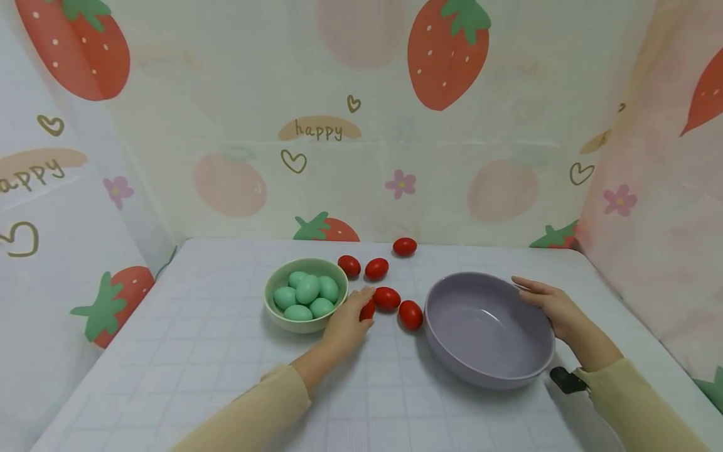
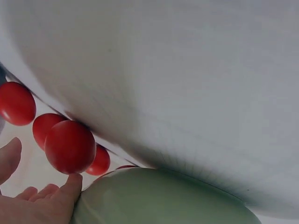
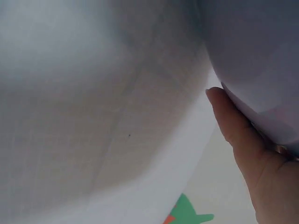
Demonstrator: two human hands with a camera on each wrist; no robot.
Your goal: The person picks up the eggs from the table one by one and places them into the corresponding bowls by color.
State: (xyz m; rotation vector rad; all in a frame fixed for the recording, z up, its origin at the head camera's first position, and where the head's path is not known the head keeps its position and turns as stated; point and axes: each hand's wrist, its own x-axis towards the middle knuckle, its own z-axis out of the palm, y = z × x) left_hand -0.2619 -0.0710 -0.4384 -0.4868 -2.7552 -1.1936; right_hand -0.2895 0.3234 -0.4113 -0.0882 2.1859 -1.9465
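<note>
My left hand (image 1: 346, 319) reaches between a pale green bowl (image 1: 272, 317) and a red egg (image 1: 367, 310). In the left wrist view, one finger is at the underside of that red egg (image 2: 70, 147), while the thumb (image 2: 10, 158) stands apart from it. Several mint-green eggs (image 1: 307, 289) fill the pale green bowl. At the right, my right hand (image 1: 556, 307) rests against the side of a large purple-grey bowl (image 1: 488, 375), fingers straight near its rim. The right wrist view shows one digit lying along the bowl's outer wall (image 3: 261, 93).
More red eggs lie between the two bowls, including one red egg (image 1: 410, 315) close by the purple-grey bowl and another red egg (image 1: 405, 247) near the table's back edge. A white gridded cloth (image 1: 169, 376) covers the table. Strawberry-printed sheets (image 1: 361, 81) stand behind and at both sides.
</note>
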